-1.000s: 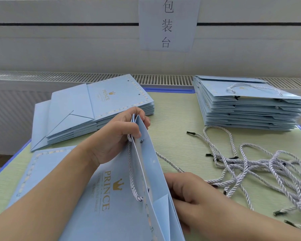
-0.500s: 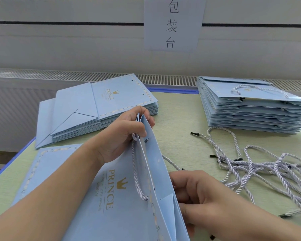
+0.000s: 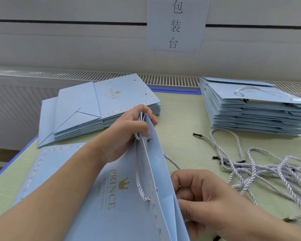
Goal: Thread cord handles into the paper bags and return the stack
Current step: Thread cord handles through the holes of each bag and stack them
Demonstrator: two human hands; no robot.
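Filling most of the view, the pale green table (image 3: 181, 119) with its blue edge carries everything else, and each place below is given from the light blue "PRINCE" paper bag (image 3: 122, 206) held at the table's near middle. Behind that bag and to its left lies a flat stack of bags without handles (image 3: 101, 110), the top one showing two punched holes along its dotted border. Behind the bag and to its right sits a taller stack of finished bags (image 3: 254, 112), a white cord loop lying across the top one. Just left of the held bag, partly under the left forearm, another flat bag (image 3: 47, 167) rests on the table. Right of the bag spreads a tangled pile of loose twisted cord handles (image 3: 261, 169) with black tips. The bag itself stands tilted on its edge, mouth slightly open, one cord handle (image 3: 137, 171) already looped along its front panel. The left hand (image 3: 129, 133) grips the bag's top rim, fingers curled over and clamped on the paper. The right hand (image 3: 203, 197) is beside the bag's right face, fingers curled in against it; what they pinch cannot be told. On the wall far behind the bag hangs a paper sign (image 3: 176, 23) with three characters.
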